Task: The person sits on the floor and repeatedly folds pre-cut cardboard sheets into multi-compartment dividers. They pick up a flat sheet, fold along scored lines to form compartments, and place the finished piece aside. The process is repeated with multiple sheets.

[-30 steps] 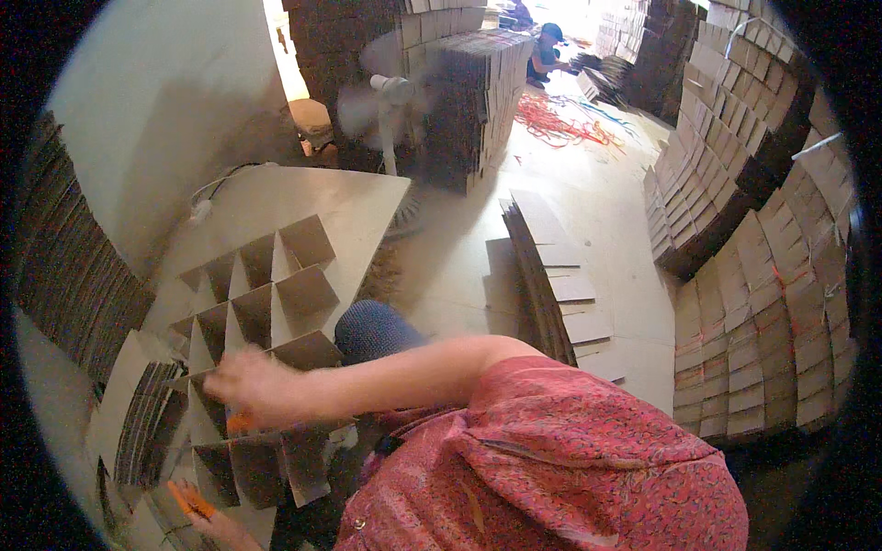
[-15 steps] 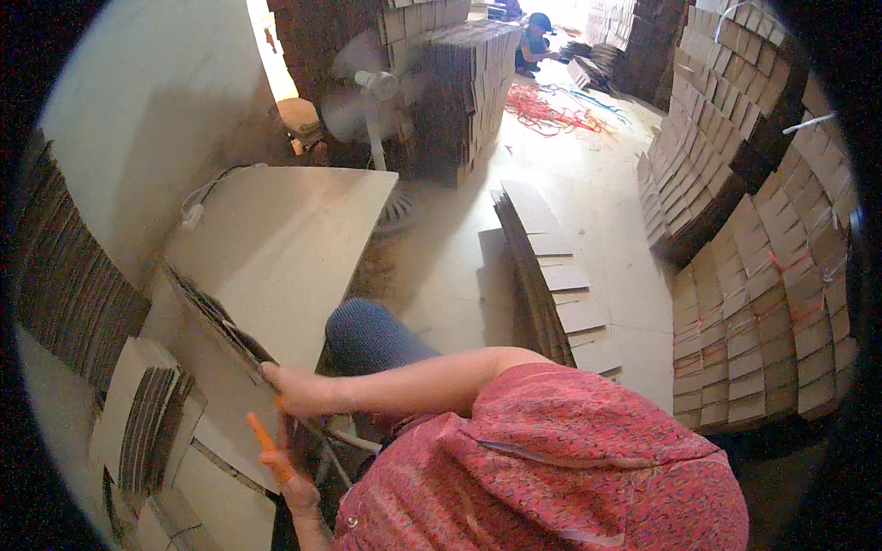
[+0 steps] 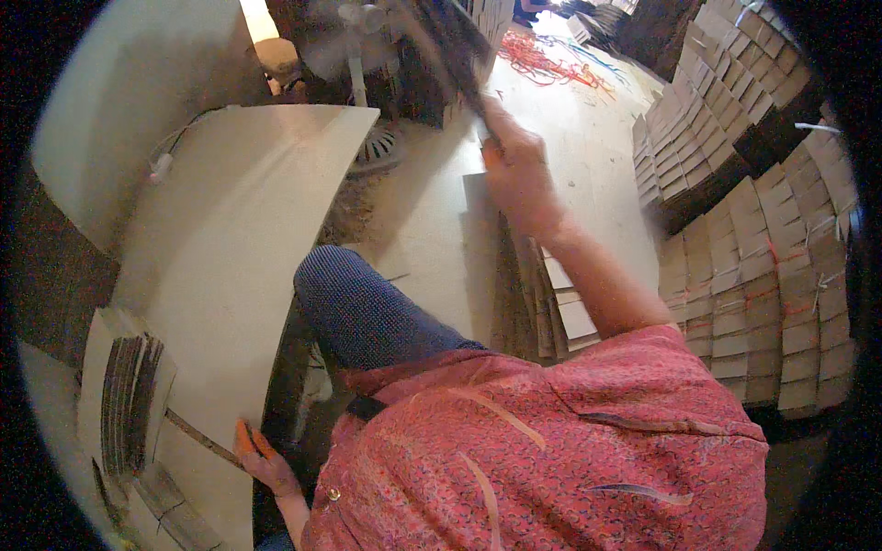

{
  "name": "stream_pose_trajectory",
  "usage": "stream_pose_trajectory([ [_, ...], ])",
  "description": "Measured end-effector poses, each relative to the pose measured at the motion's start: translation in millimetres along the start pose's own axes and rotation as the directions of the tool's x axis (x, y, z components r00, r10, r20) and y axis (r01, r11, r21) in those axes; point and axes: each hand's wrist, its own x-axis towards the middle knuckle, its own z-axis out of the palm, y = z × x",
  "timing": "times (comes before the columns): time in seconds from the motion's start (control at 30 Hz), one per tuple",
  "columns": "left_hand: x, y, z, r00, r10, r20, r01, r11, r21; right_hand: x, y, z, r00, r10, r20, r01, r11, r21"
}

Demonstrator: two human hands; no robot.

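The stacks (image 3: 753,266) of brown card fill my right side, tier on tier, with red and white ties across some of them; the table (image 3: 220,230), pale and flat, stretches along my left, its far corner pointing towards the fan; my red patterned shirt (image 3: 551,450) spreads across the bottom of my view, and my leg (image 3: 377,298), in dark speckled cloth, sticks out beside the table's near edge.

A low stack (image 3: 570,298) of card sits on the floor beyond my right forearm, partly hidden by it; the folded card (image 3: 450,50), dark and blurred, slants up and away from my right hand (image 3: 522,174), above the floor and well apart from the table; that hand is closed around its lower end, my arm reaching forward and out; the fan (image 3: 358,60), its blades a blur, stands behind the table's far corner; a card pile (image 3: 129,399) leans at the table's left side; red straps (image 3: 551,64) lie tangled on the floor far ahead.

My left hand (image 3: 268,464) is at the table's near edge, fingers extended and gripping nothing that I can see; a thin dark strip (image 3: 202,441) runs up to its fingertips, touching or not I cannot tell; orange covers (image 3: 262,443) sit on those fingers.
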Motion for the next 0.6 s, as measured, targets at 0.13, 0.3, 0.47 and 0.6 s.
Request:
stream_pose_trajectory([
  [0.13,4.5,2.4,-0.6,0.999,0.023,-0.049,-0.021,0.999,0.039,-60.8,106.6,-18.3,0.986,0.100,0.135,-0.006,0.824,-0.567],
  [0.3,-11.7,-19.3,-3.8,0.989,-0.148,0.002,0.147,0.985,0.086,-250.1,286.3,-18.3,0.733,0.593,0.333,-0.262,0.698,-0.666],
  [0.47,4.3,1.4,-28.7,0.959,-0.284,0.003,0.281,0.946,-0.163,-348.8,314.1,-26.7,0.406,0.858,0.315,-0.623,0.512,-0.592],
  [0.6,-17.7,-28.7,-50.3,0.831,-0.552,-0.068,0.464,0.756,-0.461,-300.9,276.8,-18.7,0.591,0.744,0.311,-0.509,0.643,-0.572],
])
